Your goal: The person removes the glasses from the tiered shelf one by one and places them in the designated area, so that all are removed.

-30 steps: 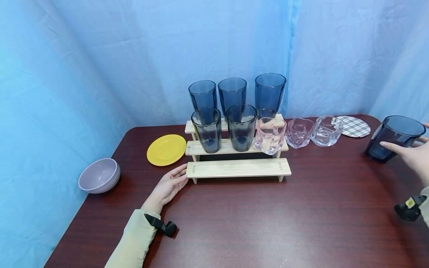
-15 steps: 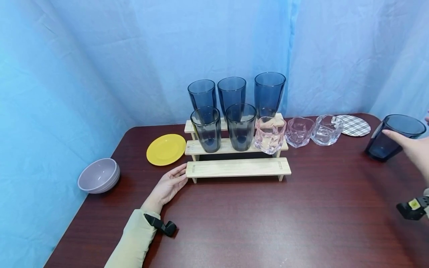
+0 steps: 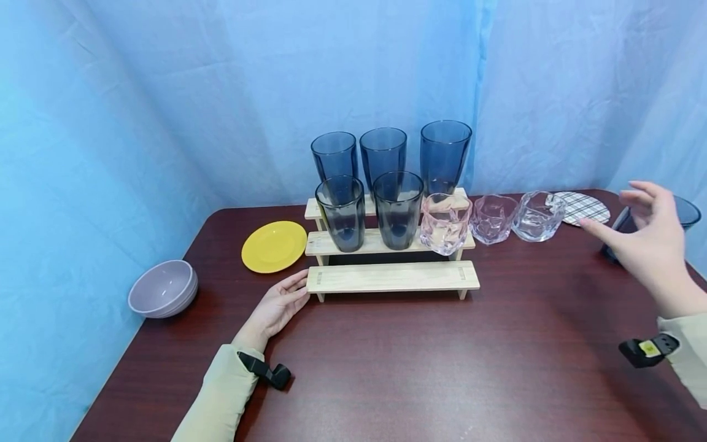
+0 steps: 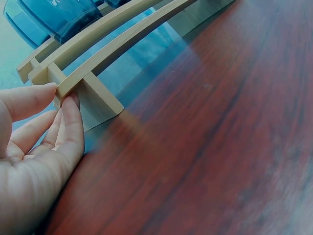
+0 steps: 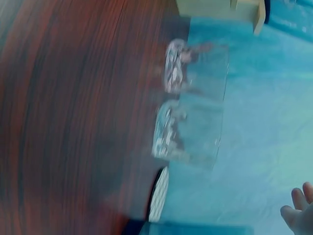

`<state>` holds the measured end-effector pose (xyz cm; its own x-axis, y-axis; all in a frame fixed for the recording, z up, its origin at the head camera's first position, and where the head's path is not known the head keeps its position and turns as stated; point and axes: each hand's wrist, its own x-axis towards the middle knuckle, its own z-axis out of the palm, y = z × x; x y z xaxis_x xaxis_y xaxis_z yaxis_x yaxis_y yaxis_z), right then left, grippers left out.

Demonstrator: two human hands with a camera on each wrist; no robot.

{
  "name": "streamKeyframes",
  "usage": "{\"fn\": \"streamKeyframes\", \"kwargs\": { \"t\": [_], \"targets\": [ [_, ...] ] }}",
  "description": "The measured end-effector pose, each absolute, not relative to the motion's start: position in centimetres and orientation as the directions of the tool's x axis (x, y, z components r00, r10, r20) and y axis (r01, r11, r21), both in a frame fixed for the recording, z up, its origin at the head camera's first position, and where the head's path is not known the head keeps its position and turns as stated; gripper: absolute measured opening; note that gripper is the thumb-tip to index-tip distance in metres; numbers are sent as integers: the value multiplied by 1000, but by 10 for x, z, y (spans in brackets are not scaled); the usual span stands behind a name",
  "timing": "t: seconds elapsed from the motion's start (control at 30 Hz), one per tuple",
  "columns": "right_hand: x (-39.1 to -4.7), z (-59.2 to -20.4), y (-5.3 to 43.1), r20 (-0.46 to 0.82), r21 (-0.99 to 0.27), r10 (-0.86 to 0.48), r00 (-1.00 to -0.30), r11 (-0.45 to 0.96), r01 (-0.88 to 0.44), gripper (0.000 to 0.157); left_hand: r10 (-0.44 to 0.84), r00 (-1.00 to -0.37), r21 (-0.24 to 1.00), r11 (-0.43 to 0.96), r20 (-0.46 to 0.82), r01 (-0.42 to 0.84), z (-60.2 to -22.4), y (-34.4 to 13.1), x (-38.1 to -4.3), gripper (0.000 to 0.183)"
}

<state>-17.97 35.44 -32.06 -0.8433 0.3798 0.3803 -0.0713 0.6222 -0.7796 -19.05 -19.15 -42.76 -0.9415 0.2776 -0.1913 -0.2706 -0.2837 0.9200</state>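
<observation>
Wooden rack (image 3: 369, 240), pale, faintly grained and three-stepped, stands just right of the left hand (image 3: 278, 309), which we see pinching its lowest step (image 3: 393, 277); the right hand (image 3: 654, 245) we find spread, a translucent blue tumbler (image 3: 687, 213) partly hidden behind it.

1 head camera looks forward and down across the tabletop (image 3: 414, 368); 2 closer, tilted wrist views share the 3-tier wooden rack (image 3: 393, 277).
</observation>
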Motion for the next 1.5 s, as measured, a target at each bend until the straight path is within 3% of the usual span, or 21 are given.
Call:
{"fn": "streamKeyframes", "kwargs": {
  "t": [0.27, 0.83, 1.13, 1.5],
  "targets": [
    [-181, -320, 323, 405, -806, 234, -884, 547, -224, 80, 276, -942, 918, -287, -193, -273, -426, -190, -190, 58],
    [-194, -324, 264, 288, -837, 27, -957, 494, -237, 93, 273, -941, 920, -276, -202, -277, -425, -191, -189, 58],
    [-202, -327, 239, 293, -834, -61, -954, 472, -286, 102, 274, -941, 920, -280, -196, -274, -426, -192, -189, 58],
    [-215, -334, 220, 283, -830, -103, -953, 471, -298, 102, 274, -941, 920, -279, -198, -275, -425, -190, -189, 58]
  ]
}}
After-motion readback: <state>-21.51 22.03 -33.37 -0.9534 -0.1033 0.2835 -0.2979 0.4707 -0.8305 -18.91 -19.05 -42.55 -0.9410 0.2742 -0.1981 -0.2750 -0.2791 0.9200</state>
